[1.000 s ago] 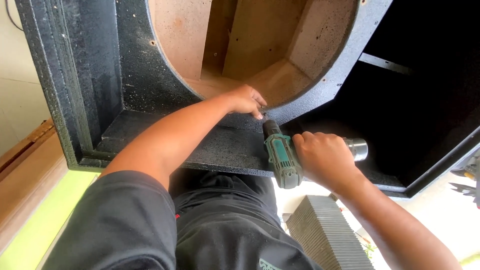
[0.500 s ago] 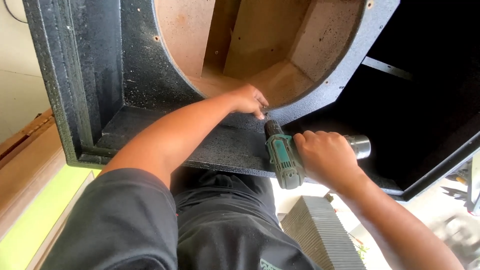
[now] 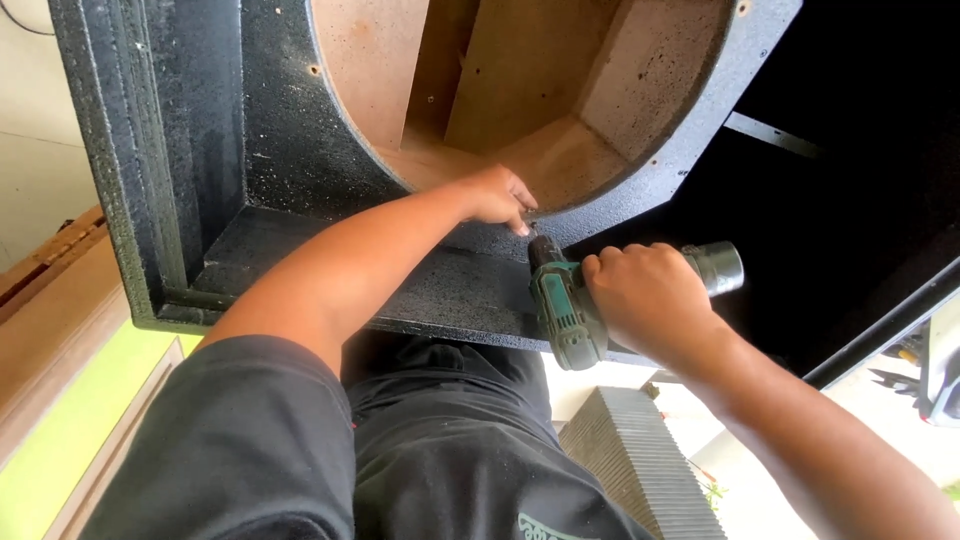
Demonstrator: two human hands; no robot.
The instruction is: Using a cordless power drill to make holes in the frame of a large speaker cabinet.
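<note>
So the person is leaning right over a big speaker cabinet [image 3: 200, 200], the kind coated in that rough speckled black finish, with a large round cutout showing bare brown wood panels [image 3: 520, 70] inside. The right hand [image 3: 650, 300] is wrapping its grip closed around the handle of a green cordless drill [image 3: 565, 305], and the drill is lying sideways, its nose pointing up toward the rim of the cutout and its silvery grey end [image 3: 715, 268] sticking out past the knuckles on the right. The left hand [image 3: 495, 197] is reaching across from the left sleeve, fingers pinched together right at the drill's tip, just above it on the black ledge below the cutout. Whatever it's pinching is too small to make out, so can't say what's in that grip, only that the fingertips are closed up tight and touching the panel. The two hands are sitting near each other, drill tip between them. The drill's body is hanging over the front edge of the cabinet, above the person's dark shirt [image 3: 430, 450]. Down below there's a ribbed grey block [image 3: 640, 460] on the pale floor, and a wooden plank [image 3: 50, 300] off to the left next to a lime green strip [image 3: 60, 440].
</note>
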